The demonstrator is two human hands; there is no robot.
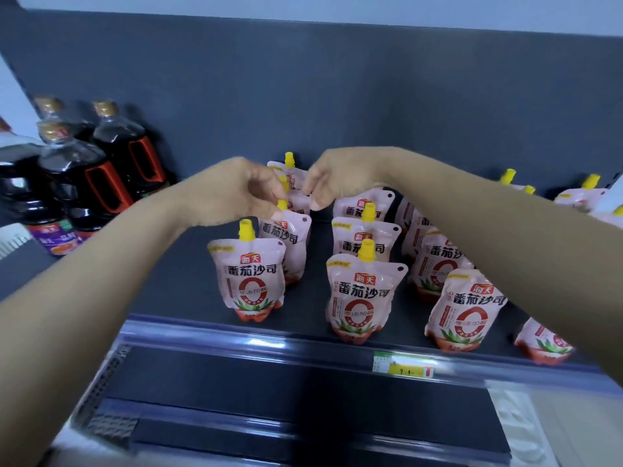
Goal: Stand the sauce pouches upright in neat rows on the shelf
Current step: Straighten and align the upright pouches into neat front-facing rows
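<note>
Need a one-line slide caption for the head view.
Restocking: left hand pinches a pouch top, right hand close beside, amid upright pouch rows on the shelf.

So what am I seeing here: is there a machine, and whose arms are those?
No machine here: the two bare arms are a person's, and the one picture comes from a wide-angle camera worn on their head, looking forward and down. So the left hand and right hand reach in from below. On the dark shelf stand pink sauce pouches with yellow spouts, in rows running front to back. The left hand seems to pinch the top of the second pouch in the left row; the right hand's fingers curl just beside it, but blur hides whether they hold anything. Dark bottles stand at the left; a price tag sits on the shelf's front edge.
</note>
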